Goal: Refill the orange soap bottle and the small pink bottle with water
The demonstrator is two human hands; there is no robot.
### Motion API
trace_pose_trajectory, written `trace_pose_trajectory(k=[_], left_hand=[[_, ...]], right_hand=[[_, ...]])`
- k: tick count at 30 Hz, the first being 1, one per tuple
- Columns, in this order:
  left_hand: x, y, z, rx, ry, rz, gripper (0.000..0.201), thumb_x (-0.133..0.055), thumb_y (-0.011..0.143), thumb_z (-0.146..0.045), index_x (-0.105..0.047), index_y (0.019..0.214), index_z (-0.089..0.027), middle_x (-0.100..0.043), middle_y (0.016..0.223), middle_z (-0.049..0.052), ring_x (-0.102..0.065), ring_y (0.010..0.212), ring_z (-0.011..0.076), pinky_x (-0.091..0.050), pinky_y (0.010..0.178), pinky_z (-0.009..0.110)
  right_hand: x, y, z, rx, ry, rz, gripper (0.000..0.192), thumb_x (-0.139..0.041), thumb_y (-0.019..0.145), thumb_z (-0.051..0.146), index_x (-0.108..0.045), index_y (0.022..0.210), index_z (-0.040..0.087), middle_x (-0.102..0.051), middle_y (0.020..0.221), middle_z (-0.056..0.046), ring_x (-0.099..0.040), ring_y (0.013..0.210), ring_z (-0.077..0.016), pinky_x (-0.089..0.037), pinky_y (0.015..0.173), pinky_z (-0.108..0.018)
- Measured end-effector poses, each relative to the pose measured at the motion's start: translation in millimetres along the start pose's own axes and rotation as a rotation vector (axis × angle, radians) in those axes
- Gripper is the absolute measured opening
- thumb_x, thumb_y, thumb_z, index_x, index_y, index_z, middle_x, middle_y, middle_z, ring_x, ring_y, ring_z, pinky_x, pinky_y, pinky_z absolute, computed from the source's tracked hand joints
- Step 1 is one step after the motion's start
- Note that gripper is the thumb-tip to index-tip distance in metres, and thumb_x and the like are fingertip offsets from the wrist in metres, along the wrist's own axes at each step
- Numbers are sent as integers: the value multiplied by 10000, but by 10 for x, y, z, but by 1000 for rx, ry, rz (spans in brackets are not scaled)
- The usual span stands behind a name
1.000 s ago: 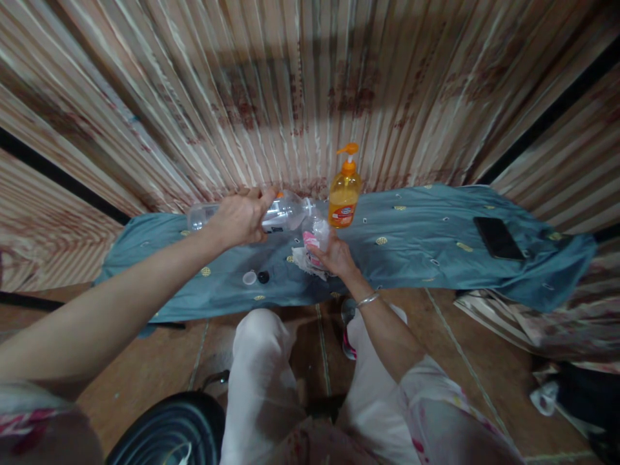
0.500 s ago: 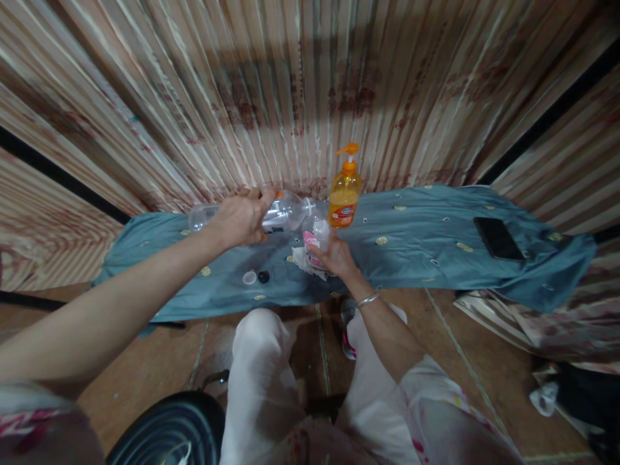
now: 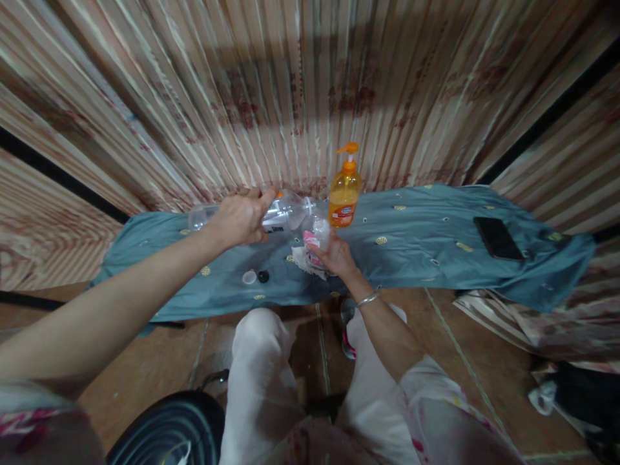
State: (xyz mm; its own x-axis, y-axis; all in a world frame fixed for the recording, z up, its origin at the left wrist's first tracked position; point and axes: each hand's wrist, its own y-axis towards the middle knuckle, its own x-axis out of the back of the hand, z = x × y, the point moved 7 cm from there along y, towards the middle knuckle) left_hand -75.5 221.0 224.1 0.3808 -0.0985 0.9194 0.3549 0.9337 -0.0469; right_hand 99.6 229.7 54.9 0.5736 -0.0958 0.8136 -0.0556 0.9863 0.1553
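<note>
While nothing has shifted, your left hand [image 3: 239,218] grips the clear bottle [image 3: 285,211] tipped toward three o'clock, your right hand [image 3: 335,256] clasping the small container [image 3: 317,234].

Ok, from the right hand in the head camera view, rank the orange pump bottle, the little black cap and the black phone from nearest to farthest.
Measured from the right hand, which grips a small clear container:
1. Orange pump bottle, standing just behind the hand against the curtain.
2. Black cap, on the blue cloth off to the left, beside a white cap.
3. Black phone, lying flat far right on the cloth.
</note>
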Motion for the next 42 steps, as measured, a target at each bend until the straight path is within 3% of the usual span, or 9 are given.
trace_pose_trajectory(k=[13, 23, 28, 42], left_hand=[[-14, 8, 0, -2, 8, -15, 939, -754, 775, -399, -279, 1544, -146, -588, 1370, 214, -640, 1191, 361, -514, 943, 398], [18, -2, -19, -15, 9, -9, 961, -737, 789, -380, -222, 1567, -150, -574, 1406, 209, -607, 1256, 354, -503, 979, 398], [18, -6, -15, -5, 7, -9, 902, -733, 791, -376, -282, 1541, -159, -574, 1404, 205, -599, 1267, 362, -494, 988, 411], [49, -22, -30, -1, 20, 5, 903, -729, 798, -367, -269, 1544, -150, -594, 1369, 186, -613, 1241, 341, -498, 974, 376]], right_hand=[[3, -1, 5, -24, 23, 20, 638, -646, 930, 516, -481, 1345, 60, -751, 1137, -220, -733, 1079, -325, -539, 892, -363], [-36, 19, -22, -3, -29, 11, 675, -609, 937, 567, -469, 1363, 63, -749, 1128, -227, -730, 1078, -325, -530, 886, -358], [-28, 16, -14, 8, -16, 9, 656, -609, 934, 576, -488, 1325, 63, -752, 1106, -233, -731, 1066, -338, -532, 876, -367], [-32, 14, -22, -5, -23, 12, 710, -611, 930, 588, -463, 1371, 52, -748, 1135, -239, -727, 1087, -338, -524, 890, -363]])
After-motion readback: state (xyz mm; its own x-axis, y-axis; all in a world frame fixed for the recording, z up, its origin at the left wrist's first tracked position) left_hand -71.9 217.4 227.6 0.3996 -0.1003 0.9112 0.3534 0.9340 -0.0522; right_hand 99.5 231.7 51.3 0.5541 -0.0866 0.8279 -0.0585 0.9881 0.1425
